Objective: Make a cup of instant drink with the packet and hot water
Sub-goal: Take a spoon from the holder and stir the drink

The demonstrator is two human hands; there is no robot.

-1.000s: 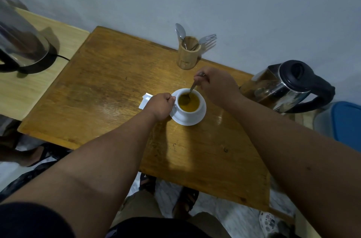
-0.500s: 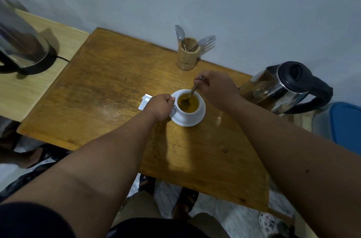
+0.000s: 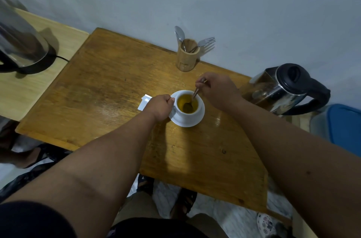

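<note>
Stirring, the right hand (image 3: pixel 216 89) pinches the thin, stiff spoon (image 3: pixel 192 98) high on its handle; the left hand (image 3: pixel 159 107) closes on the cup (image 3: pixel 188 107) handle. Between both hands, the cup looks fragile, full and spill-prone: hold its handle.

A worn wooden table (image 3: pixel 109 89) carries a white saucer (image 3: pixel 197 119), a torn white packet (image 3: pixel 144 102) left of the grip, and a wooden cutlery holder (image 3: pixel 186 60) behind.
</note>
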